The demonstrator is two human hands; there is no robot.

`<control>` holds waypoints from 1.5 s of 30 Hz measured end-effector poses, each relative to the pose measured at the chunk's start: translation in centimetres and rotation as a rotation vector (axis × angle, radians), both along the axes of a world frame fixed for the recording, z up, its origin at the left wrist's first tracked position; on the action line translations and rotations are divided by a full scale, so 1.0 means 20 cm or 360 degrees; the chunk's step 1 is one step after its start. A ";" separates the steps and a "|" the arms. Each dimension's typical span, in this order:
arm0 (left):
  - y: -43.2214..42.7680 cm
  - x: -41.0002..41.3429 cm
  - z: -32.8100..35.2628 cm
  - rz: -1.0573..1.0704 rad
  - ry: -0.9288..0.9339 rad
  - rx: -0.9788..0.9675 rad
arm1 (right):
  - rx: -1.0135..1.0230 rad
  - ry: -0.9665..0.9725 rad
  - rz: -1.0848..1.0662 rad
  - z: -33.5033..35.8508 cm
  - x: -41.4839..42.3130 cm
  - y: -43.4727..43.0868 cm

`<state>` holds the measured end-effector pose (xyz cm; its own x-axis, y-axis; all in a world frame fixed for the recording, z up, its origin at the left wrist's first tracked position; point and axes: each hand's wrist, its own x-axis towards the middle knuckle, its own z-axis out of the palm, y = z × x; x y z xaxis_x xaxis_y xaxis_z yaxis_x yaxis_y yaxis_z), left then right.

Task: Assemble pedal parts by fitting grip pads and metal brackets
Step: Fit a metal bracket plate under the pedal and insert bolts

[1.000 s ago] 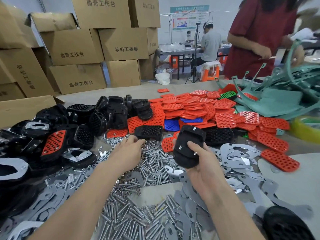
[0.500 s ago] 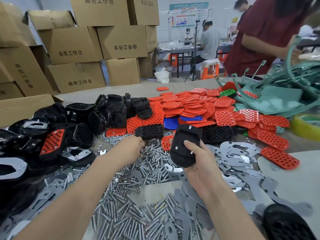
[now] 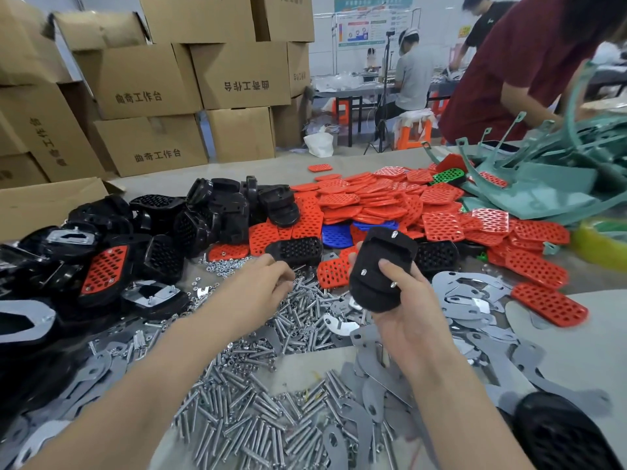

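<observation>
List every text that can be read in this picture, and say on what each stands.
"曲奇工作台": upper box, upright.
"曲奇工作台": lower box, upright.
"曲奇工作台": middle box, upside down.
"曲奇工作台": left box, sideways.
Poster and yellow sign: too blurred to read.

- Cardboard boxes (image 3: 149, 96) stacked at back left.
- Person in a dark red shirt (image 3: 519, 62) bending over teal frames (image 3: 543, 188).
- Yellow tape roll (image 3: 600, 245) at the right edge.
</observation>
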<state>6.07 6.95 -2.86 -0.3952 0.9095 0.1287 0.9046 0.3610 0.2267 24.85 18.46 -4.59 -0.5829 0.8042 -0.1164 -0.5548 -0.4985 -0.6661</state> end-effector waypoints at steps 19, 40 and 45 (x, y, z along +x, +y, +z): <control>-0.10 0.26 -0.02 -0.0705 0.0744 0.0471 | -0.0103 0.0177 -0.0078 0.05 0.08 0.04; -0.25 0.26 -0.03 0.0289 -0.2020 0.1373 | 0.0179 -0.0138 0.0304 0.03 -0.03 -0.11; -0.25 0.30 0.02 0.0346 -0.2212 0.1391 | 0.0204 -0.0199 0.0436 0.01 -0.06 -0.17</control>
